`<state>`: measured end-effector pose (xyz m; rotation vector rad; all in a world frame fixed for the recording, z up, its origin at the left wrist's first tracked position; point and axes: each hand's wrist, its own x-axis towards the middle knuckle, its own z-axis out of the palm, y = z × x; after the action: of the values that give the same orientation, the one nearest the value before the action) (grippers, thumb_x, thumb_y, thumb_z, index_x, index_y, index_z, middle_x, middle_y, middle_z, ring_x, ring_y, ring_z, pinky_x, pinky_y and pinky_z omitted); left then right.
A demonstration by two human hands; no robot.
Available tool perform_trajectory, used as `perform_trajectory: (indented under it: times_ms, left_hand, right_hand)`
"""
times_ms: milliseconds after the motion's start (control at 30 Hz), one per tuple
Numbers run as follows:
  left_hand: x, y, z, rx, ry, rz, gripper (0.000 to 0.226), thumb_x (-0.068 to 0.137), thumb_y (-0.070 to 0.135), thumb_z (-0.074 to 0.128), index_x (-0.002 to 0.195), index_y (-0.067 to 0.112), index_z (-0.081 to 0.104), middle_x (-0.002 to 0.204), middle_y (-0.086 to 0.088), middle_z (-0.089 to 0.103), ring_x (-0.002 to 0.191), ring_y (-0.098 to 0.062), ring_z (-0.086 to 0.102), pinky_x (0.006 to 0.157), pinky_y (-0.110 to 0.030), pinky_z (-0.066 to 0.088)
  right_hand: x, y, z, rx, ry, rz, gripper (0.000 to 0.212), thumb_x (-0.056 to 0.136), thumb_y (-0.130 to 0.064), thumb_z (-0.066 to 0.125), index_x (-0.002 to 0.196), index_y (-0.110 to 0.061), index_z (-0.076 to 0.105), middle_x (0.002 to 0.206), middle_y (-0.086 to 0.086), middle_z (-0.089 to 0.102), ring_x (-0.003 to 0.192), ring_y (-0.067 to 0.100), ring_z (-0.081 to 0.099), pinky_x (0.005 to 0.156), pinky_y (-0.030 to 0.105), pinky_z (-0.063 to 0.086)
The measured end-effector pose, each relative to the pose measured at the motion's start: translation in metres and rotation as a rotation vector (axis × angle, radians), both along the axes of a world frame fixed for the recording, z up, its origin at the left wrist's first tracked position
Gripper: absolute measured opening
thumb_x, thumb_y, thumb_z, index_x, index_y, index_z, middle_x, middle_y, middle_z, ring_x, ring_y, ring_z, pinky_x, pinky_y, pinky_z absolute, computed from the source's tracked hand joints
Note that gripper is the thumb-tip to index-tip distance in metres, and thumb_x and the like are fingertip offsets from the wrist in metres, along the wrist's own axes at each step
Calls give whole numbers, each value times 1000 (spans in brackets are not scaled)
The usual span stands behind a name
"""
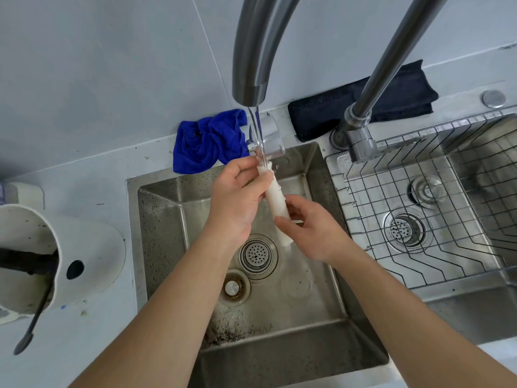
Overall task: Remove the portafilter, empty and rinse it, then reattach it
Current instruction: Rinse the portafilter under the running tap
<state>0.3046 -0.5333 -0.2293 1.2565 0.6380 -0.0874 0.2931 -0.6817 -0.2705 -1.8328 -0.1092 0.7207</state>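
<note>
The portafilter (275,197) has a white handle and a shiny metal basket head (270,140), and it is held over the small steel sink (321,303). Water (258,135) runs from the grey tap (249,88) onto the neck where head meets handle. My left hand (237,197) grips the upper part of the handle just below the head. My right hand (310,228) wraps the lower part of the handle, whose white end pokes out beneath the fingers. The inside of the basket is turned away and hidden.
A blue cloth (207,141) lies behind the sink, a dark folded towel (363,107) to its right. A second tap (361,135) stands by the larger right sink with a wire rack (419,175). A white knock box (33,256) with a dark brush sits at left.
</note>
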Motion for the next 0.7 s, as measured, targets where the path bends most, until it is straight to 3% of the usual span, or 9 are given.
perform_trajectory:
  times_ms: [233, 367, 567, 700]
  left_hand:
    - [-2, 2, 9, 155, -46, 16, 25, 82, -2, 70, 98, 16, 63, 102, -8, 74, 96, -25, 71, 85, -41, 58]
    - [-5, 2, 12, 240, -52, -13, 25, 81, 1, 71, 98, 16, 63, 102, -5, 74, 93, -18, 72, 82, -34, 58]
    - [-11, 4, 10, 211, -14, 26, 24, 83, -1, 68, 100, 16, 64, 100, -4, 74, 92, -18, 72, 80, -34, 59]
    - [-17, 8, 7, 142, 45, 66, 27, 85, 1, 68, 110, 10, 63, 100, -5, 75, 85, -15, 73, 72, -30, 58]
  right_hand:
    - [1, 7, 9, -23, -13, 10, 35, 86, -29, 60, 120, -21, 66, 104, -3, 75, 98, 11, 70, 93, 43, 54]
    - [-2, 10, 13, 4, 28, 20, 33, 89, -22, 62, 121, -19, 66, 106, -3, 75, 99, 10, 70, 95, 41, 54]
    - [-8, -8, 18, 2, 38, -64, 42, 92, -18, 63, 134, -18, 59, 123, -2, 69, 110, 3, 64, 102, 29, 49]
    - [-6, -29, 28, -28, 18, -189, 40, 92, -15, 63, 132, -19, 60, 117, -9, 70, 106, -7, 63, 91, 7, 46]
